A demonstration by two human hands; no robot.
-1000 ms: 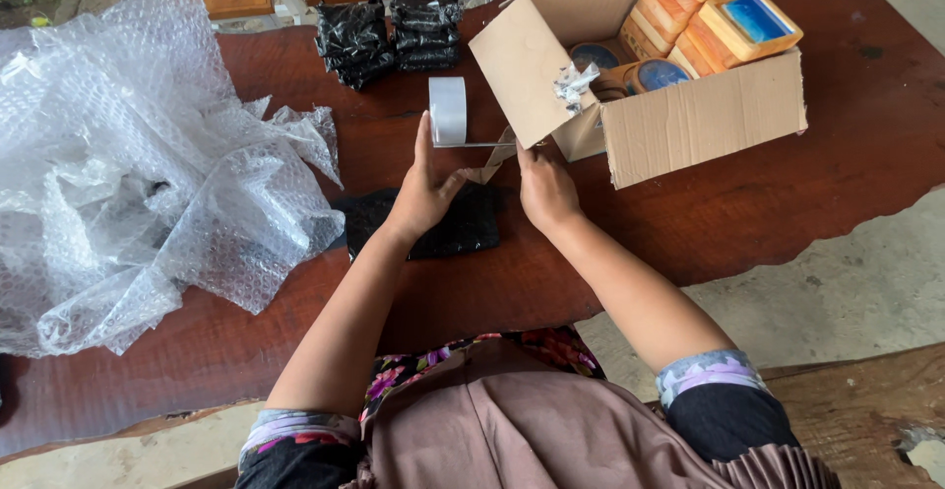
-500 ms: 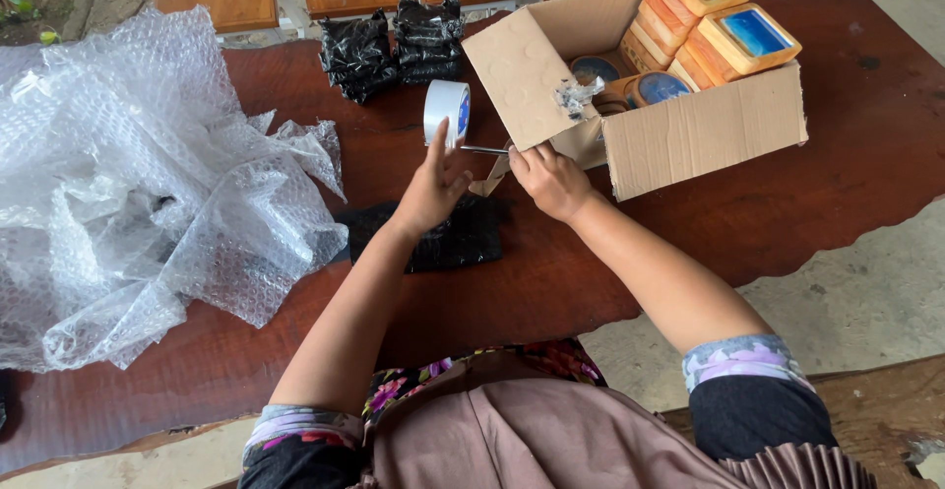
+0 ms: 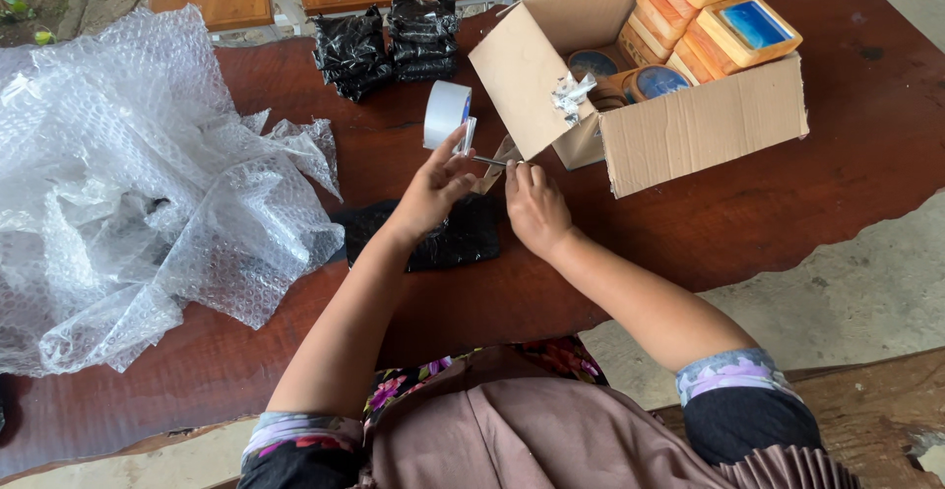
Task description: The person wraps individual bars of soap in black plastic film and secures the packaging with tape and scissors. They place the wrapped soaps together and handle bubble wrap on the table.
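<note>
Left hand (image 3: 431, 194) gripping white tape roll (image 3: 446, 115) upright, right hand (image 3: 536, 208) pinching scissors (image 3: 492, 162), blades pointing left

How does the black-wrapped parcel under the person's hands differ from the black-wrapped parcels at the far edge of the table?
The near parcel lies alone and flat under the left hand and right hand. The far parcels sit stacked in two piles, untouched.
The near parcel is partly hidden by the hands. The far parcels show fully.
Both are wrapped in crinkled, glossy black plastic and rest on the dark wooden table.
</note>
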